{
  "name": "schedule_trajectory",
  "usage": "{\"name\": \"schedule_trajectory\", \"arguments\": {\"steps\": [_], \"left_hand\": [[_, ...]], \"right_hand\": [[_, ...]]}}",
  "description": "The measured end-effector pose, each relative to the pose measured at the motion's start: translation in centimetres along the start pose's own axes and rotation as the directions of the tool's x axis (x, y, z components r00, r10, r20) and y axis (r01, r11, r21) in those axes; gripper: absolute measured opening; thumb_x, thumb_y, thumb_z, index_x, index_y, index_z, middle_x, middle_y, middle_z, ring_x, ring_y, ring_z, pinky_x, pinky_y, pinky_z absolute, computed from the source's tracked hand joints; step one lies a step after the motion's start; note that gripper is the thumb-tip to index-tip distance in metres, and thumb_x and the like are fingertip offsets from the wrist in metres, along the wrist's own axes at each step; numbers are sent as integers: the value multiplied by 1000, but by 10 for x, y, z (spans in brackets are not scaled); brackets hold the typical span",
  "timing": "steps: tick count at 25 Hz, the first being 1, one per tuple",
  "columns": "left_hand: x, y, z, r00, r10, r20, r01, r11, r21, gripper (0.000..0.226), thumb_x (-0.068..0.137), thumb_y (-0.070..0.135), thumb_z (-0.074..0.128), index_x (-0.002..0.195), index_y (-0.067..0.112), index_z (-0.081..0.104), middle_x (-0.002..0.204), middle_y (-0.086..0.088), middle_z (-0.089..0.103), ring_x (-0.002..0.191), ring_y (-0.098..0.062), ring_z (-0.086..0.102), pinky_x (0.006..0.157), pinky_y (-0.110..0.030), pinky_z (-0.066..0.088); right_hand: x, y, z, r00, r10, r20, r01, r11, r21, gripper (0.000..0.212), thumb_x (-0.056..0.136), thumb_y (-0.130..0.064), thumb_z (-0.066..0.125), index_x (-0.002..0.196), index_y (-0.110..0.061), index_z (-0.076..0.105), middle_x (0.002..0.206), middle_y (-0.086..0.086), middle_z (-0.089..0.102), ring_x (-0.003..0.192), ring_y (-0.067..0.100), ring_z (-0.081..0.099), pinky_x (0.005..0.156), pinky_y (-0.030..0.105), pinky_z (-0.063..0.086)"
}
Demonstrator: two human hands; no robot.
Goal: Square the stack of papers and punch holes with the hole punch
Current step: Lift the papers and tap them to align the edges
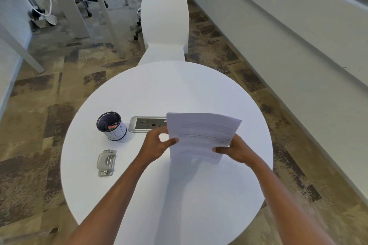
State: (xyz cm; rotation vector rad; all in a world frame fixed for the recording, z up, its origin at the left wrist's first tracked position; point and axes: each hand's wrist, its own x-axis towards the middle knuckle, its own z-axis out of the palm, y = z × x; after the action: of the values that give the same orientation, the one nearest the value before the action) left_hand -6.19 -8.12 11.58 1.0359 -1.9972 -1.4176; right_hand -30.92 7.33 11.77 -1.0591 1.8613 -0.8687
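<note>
A stack of printed white papers (201, 135) is held upright above the round white table (159, 85), its lower edge near the tabletop and its top tilted right. My left hand (157, 143) grips the stack's left edge, thumb on the front. My right hand (235, 149) grips the right edge. The grey metal hole punch (106, 162) lies flat on the table to the left, apart from both hands.
A black mesh pen cup (111, 125) stands behind the punch. A silver power outlet panel (147, 123) is set into the table, partly hidden by the papers. A white chair (165, 28) stands beyond the table's far edge.
</note>
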Motion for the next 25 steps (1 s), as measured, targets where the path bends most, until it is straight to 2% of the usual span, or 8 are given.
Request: {"name": "schedule_trajectory", "arguments": {"steps": [3,7,11,13,16,19,22,25], "left_hand": [[-12,-18,10,995,-92,-49,94,995,45,9,81,11,74,89,15,77,89,2,77,86,-10,69,86,-25,51],[-9,-12,10,989,-86,-124,83,996,-28,15,80,12,76,80,27,77,83,8,76,78,3,67,77,-7,45],[-5,-5,1,998,-46,-52,44,998,-39,19,78,19,78,97,22,76,94,10,77,89,-1,67,80,-7,47],[-8,-6,4,996,-86,24,86,996,5,25,80,21,77,105,19,73,101,9,75,94,-3,67,85,-13,49],[-14,-10,17,993,-121,10,121,992,28,16,86,13,69,101,11,75,99,-3,76,84,-13,67,83,-29,51],[-12,-4,21,996,-67,-56,68,998,12,15,88,9,66,99,10,75,94,-5,76,72,-7,63,75,-28,51],[2,18,16,997,64,-48,-60,995,80,12,87,8,66,95,9,75,85,-4,75,69,-13,60,70,-29,48],[20,44,11,969,248,8,-242,936,254,7,88,9,65,88,9,72,77,-6,69,68,-18,57,66,-32,46]], "right_hand": [[-4,17,18,997,36,-64,-37,999,-13,32,87,-4,70,119,-7,66,121,12,69,112,32,63,98,51,50],[-2,10,9,994,29,-105,-25,999,39,27,87,-6,70,104,-27,69,112,0,71,105,24,66,94,45,54],[-5,6,-5,1000,9,7,-10,998,68,41,81,-8,77,96,-45,66,108,-19,69,99,-3,65,87,26,53],[-5,12,-1,998,44,47,-45,999,15,31,81,-11,78,103,-33,72,110,-12,72,102,-1,65,89,25,51],[-6,16,7,996,88,-12,-88,996,7,18,87,-15,72,101,-5,76,108,6,76,102,23,71,89,39,56],[-13,12,-1,995,102,0,-101,986,134,16,87,-16,73,100,-8,78,104,2,78,98,16,73,94,43,56],[-21,-4,-16,999,48,-20,-41,967,251,33,82,-13,77,115,-13,71,112,-5,76,105,14,71,98,41,55],[-24,-34,-41,962,-15,-273,71,978,195,75,72,-27,85,138,-17,49,127,-7,62,117,15,61,95,26,48]]}}
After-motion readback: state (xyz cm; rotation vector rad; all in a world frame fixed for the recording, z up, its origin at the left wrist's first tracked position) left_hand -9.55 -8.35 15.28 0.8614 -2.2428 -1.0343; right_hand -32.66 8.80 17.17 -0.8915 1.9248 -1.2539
